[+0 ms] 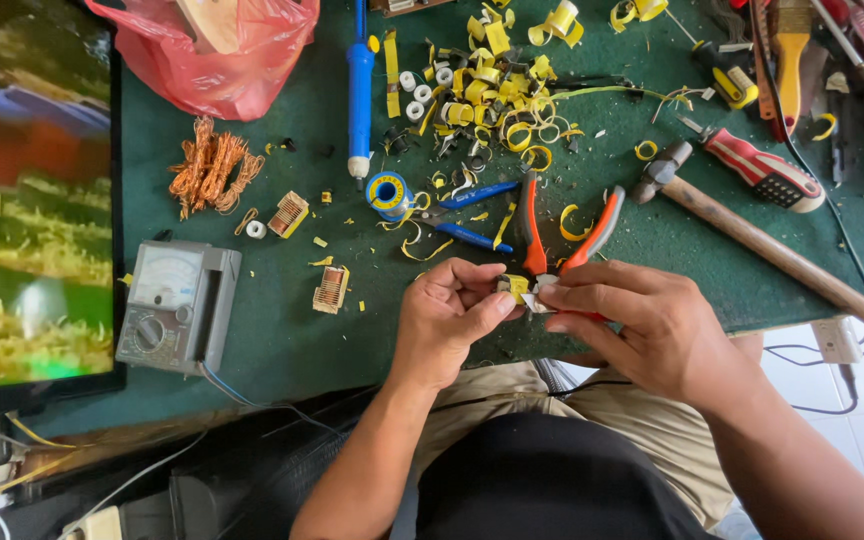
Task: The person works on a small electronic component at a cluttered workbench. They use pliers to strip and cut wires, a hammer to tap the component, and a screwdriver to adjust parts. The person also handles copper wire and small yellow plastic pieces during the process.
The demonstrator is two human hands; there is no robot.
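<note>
Transformer core (pixel 518 289), small and wrapped in yellow tape, sits pinched between the fingertips of my left hand (pixel 449 315) and my right hand (pixel 632 325), both closed on it above the near edge of the green mat (pixel 292 330). Directly beyond the grip lie orange-handled pliers (pixel 562 235). Blue-handled cutters (pixel 467 215) lie beyond and left of it. Far left of the grip rests a grey analogue multimeter (pixel 177 305). Beyond and right lies a wooden-handled hammer (pixel 752 240).

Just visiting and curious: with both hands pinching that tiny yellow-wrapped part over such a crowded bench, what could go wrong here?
1. The small yellow-wrapped part, pinched between the left hand and right hand, might slip and vanish among the yellow tape scraps.
2. The orange-handled pliers lie right by the fingers; a knuckle could catch them.
</note>
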